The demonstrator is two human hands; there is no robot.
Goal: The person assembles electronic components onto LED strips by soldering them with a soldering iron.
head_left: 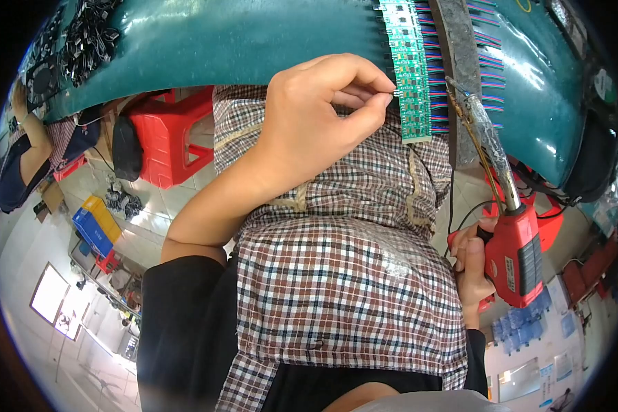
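Note:
A long strip of green circuit boards (412, 89) lies at the near edge of the table, with thin dark pins or leads along its left side. My left hand (323, 103) reaches up to that side, thumb and index finger pinched together; what they hold is too small to make out. Multicoloured wires (491, 62) run from the strip's right side beneath a grey bar (460, 41). Held in my right hand (471, 264) is a red soldering gun (518, 264). Its long metal barrel points up and away, the tip over the bar near the wires.
The green tabletop (254, 41) carries a bundle of black cables (89, 38) at the far left. Red stools (168, 137) stand below the table edge. Another person's arm (34, 141) shows at the left rim. Blue and yellow crates (96, 225) sit on the floor behind.

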